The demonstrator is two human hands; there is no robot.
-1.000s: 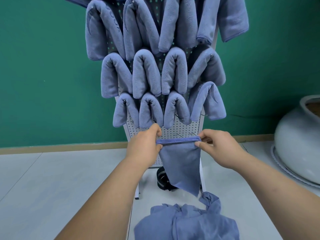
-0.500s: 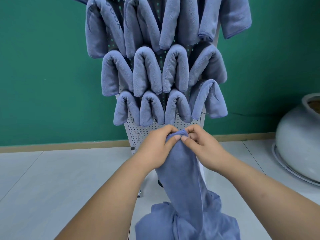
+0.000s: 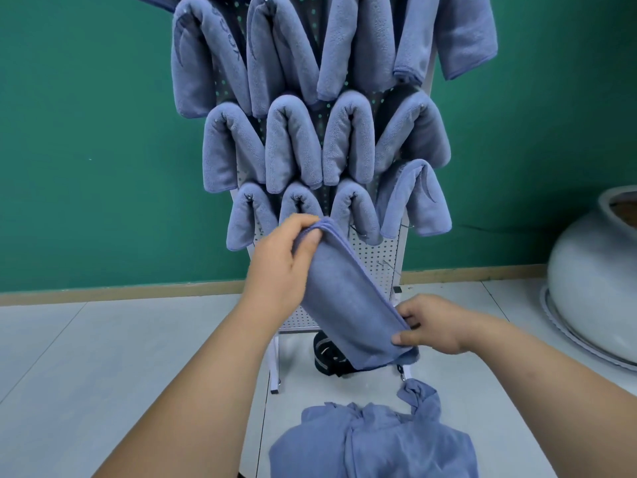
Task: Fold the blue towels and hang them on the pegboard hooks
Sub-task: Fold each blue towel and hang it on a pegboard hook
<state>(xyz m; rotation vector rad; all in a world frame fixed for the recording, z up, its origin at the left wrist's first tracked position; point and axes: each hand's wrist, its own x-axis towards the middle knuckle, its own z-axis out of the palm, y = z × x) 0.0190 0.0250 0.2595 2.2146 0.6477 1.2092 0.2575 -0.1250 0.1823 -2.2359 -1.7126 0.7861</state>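
Note:
A folded blue towel (image 3: 348,298) slants from upper left to lower right in front of the white pegboard (image 3: 374,257). My left hand (image 3: 282,267) grips its upper end, thumb on the front face. My right hand (image 3: 434,326) pinches its lower right end. Several folded blue towels (image 3: 293,146) hang in rows on the pegboard hooks above. A loose heap of blue towels (image 3: 375,443) lies low in the view, below my hands.
The pegboard stands on white legs (image 3: 274,367) against a green wall (image 3: 96,132). A black object (image 3: 327,353) sits on the pale floor behind the stand. A large pale grey pot (image 3: 593,281) rests at the right.
Both hands met at the top of the towel and folded it narrower. Now my right hand has slid down to the lower end, and the towel is stretched on a slant.

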